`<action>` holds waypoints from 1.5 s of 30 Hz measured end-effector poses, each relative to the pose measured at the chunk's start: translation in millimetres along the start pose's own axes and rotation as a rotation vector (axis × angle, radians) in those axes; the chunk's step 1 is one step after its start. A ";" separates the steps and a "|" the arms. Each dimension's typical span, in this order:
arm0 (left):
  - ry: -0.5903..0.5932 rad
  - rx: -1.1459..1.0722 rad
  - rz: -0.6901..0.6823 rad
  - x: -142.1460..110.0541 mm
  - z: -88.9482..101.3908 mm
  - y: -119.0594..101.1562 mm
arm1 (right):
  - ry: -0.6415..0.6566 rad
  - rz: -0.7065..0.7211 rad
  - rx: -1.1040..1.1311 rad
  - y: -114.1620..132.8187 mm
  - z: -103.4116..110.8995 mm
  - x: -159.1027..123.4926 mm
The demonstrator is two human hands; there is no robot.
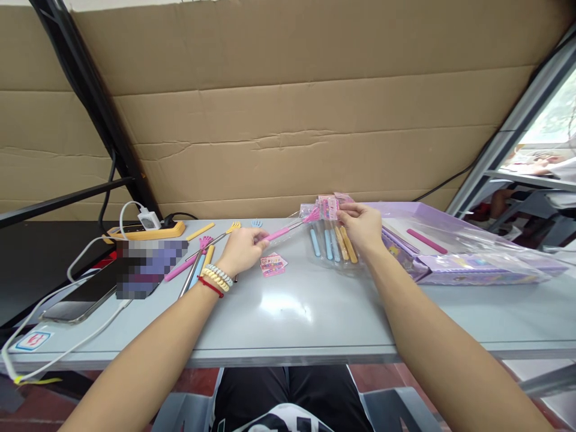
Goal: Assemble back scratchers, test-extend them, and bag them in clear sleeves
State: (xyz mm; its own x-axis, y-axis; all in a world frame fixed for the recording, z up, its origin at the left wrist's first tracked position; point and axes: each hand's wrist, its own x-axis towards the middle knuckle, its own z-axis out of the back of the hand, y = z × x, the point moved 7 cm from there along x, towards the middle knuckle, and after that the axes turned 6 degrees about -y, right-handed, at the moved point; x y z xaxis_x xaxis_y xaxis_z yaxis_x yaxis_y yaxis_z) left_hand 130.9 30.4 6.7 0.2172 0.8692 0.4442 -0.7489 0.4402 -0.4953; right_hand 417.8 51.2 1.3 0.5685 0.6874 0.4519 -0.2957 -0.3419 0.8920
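Observation:
My left hand (243, 249) pinches the pink handle of a back scratcher (278, 233), whose metal rod and pink hand-shaped head point right. That head lies against the clear plastic packaging. My right hand (362, 225) grips a pink printed card (328, 207) at the top of this packaging. Below the card, blue handles (327, 243) and orange-yellow handles (346, 245) show through the plastic. Several loose back scratchers (180, 270) in pink, blue and yellow lie beside and partly behind my left wrist. Pink cards (272, 264) lie flat on the table between my hands.
An open purple box (477, 273) with clear plastic and a pink stick (426, 241) is on the right. At left are a dark phone (83, 300), a partly blurred device (166, 264), white cables and a yellow power strip (173, 230). Cardboard (288, 120) stands behind the table.

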 end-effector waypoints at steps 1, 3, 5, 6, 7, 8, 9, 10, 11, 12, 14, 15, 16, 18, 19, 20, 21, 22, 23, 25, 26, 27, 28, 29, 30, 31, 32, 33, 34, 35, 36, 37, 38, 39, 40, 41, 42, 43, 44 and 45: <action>0.012 -0.013 0.004 -0.1 -0.7 0.0 | -0.014 -0.003 -0.012 1.1 1.5 -0.8; 0.038 -0.049 0.015 -0.2 -2.4 1.0 | -0.015 0.004 0.009 5.5 1.9 -3.0; 0.053 -0.090 0.020 0.0 -3.4 2.5 | 0.032 0.021 0.092 10.9 -1.9 -4.9; 0.053 -0.107 0.018 0.1 -3.5 3.0 | 0.065 0.022 0.142 12.7 -4.5 -5.3; 0.052 -0.122 0.015 0.2 -3.4 3.5 | 0.095 0.011 0.188 13.0 -7.2 -5.1; 0.050 -0.132 0.011 0.2 -3.4 3.7 | 0.120 -0.014 0.229 11.9 -9.7 -4.3; 0.050 -0.137 0.008 0.2 -3.5 3.8 | 0.135 -0.051 0.264 9.4 -11.6 -3.1; 0.053 -0.139 0.005 0.1 -3.7 3.7 | 0.139 -0.093 0.291 6.1 -13.0 -1.8; 0.055 -0.140 0.004 -0.1 -3.8 3.5 | 0.132 -0.135 0.308 2.4 -13.5 -0.5; 0.057 -0.140 0.004 -0.2 -4.0 3.2 | 0.117 -0.171 0.313 -1.0 -13.5 0.5; 0.062 -0.141 0.011 -0.4 -4.1 2.9 | 0.082 -0.201 0.298 -4.9 -12.0 1.1; 0.065 -0.145 0.014 -0.5 -4.2 2.8 | 0.074 -0.195 0.283 -5.1 -11.4 0.8; 0.071 -0.149 0.016 -0.5 -4.5 2.5 | 0.074 -0.180 0.266 -4.6 -11.0 0.2; 0.091 -0.161 0.010 -0.6 -5.3 1.2 | 0.071 -0.146 0.235 -3.2 -9.6 -0.8; 0.102 -0.164 0.003 -0.8 -5.7 0.2 | 0.056 -0.136 0.219 -3.2 -8.0 -0.8; 0.114 -0.167 -0.004 -0.9 -6.1 -0.7 | 0.033 -0.129 0.206 -3.4 -5.7 -0.4; 0.125 -0.168 -0.006 -1.2 -6.6 -1.4 | 0.007 -0.121 0.197 -3.6 -3.4 0.3; 0.140 -0.171 -0.006 -1.6 -7.3 -2.0 | -0.016 -0.112 0.194 -3.5 -1.2 1.2; 0.157 -0.175 -0.005 -2.1 -8.3 -2.4 | -0.033 -0.103 0.192 -3.1 0.3 1.9; 0.195 -0.187 -0.001 -3.4 -10.7 -2.7 | -0.051 -0.094 0.187 -1.7 1.7 2.4; 0.218 -0.198 0.000 -4.1 -12.2 -2.8 | -0.049 -0.098 0.185 -1.0 1.3 2.0; 0.247 -0.215 -0.003 -5.0 -14.2 -3.1 | -0.041 -0.106 0.186 -0.3 0.4 1.1; 0.283 -0.239 -0.006 -6.0 -16.6 -3.6 | -0.028 -0.114 0.192 0.5 -1.1 -0.2; 0.321 -0.268 -0.008 -7.2 -19.2 -4.1 | -0.011 -0.115 0.204 1.5 -2.8 -1.6; 0.359 -0.303 -0.007 -8.4 -21.8 -4.7 | 0.004 -0.112 0.218 2.6 -4.4 -2.9; 0.392 -0.343 -0.004 -9.5 -24.0 -5.4 | 0.016 -0.103 0.231 3.5 -5.5 -4.0; 0.412 -0.384 0.002 -10.2 -25.6 -6.1 | 0.018 -0.090 0.236 4.0 -5.8 -4.7; 0.414 -0.424 0.018 -10.3 -26.4 -5.9 | 0.005 -0.076 0.226 3.9 -4.9 -4.9; 0.405 -0.464 0.043 -10.1 -27.0 -5.2 | -0.020 -0.060 0.198 3.5 -3.0 -4.7; 0.389 -0.504 0.072 -9.6 -27.5 -3.9 | -0.055 -0.035 0.149 3.6 -0.3 -4.6; 0.372 -0.542 0.102 -9.1 -28.3 -2.3 | -0.096 0.003 0.080 5.0 2.5 -4.7; 0.349 -0.582 0.132 -8.3 -29.2 -0.2 | -0.133 0.055 0.000 8.0 4.8 -5.7; 0.317 -0.623 0.159 -7.2 -29.8 2.2 | -0.162 0.112 -0.077 12.1 5.8 -7.7; 0.277 -0.668 0.178 -5.7 -30.1 4.7 | -0.167 0.163 -0.137 16.5 4.5 -11.0; 0.225 -0.715 0.193 -3.8 -29.9 7.4 | -0.132 0.202 -0.165 20.6 0.0 -15.4; 0.166 -0.763 0.212 -1.9 -29.4 10.7 | -0.056 0.223 -0.161 23.8 -7.3 -21.3; 0.110 -0.814 0.232 -0.2 -29.0 14.1 | 0.064 0.229 -0.131 26.4 -17.6 -29.2; 0.066 -0.864 0.251 1.0 -29.4 16.9 | 0.228 0.228 -0.081 29.1 -30.7 -39.9; 0.041 -0.914 0.269 1.8 -30.6 18.9 | 0.395 0.227 -0.035 32.1 -43.6 -53.4; 0.030 -0.962 0.284 2.3 -32.2 19.9 | 0.549 0.219 -0.002 34.9 -55.0 -68.3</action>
State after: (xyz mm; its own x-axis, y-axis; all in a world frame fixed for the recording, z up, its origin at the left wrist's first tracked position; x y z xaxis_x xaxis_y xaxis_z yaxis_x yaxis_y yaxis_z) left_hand 136.7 48.4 -26.2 0.1349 0.9699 0.2029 0.0463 0.1984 -0.9790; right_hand 326.5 27.6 1.1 0.0133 0.8322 0.5543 -0.3634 -0.5124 0.7780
